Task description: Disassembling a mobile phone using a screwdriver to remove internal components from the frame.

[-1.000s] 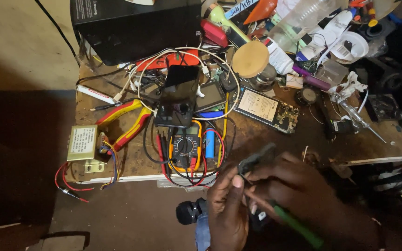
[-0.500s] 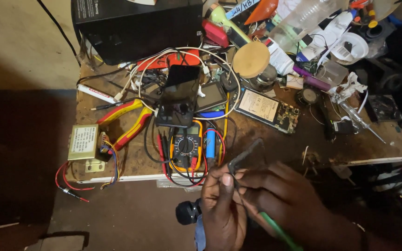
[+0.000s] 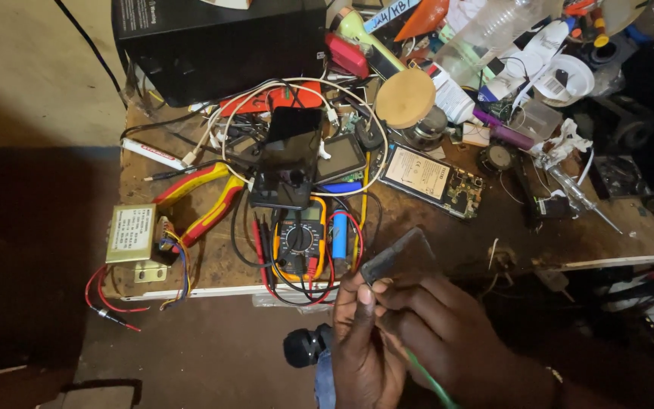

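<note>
Over a cluttered wooden workbench (image 3: 448, 242), each hand (image 3: 361, 341) (image 3: 448, 333) grips a dark flat panel (image 3: 403, 257)

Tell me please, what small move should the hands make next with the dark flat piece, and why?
Probably steady the dark flat piece before working on it. The left hand pinches only its lower corner, it stands tilted above the bench edge, and the right hand holds a green-handled tool.

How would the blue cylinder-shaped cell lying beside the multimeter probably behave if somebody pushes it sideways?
The blue cell is round along its length, so it would probably roll instead of sliding. However, the multimeter on one side and the red lead curving past the other would likely stop it quickly. Its small size suggests a light push is enough.
</note>
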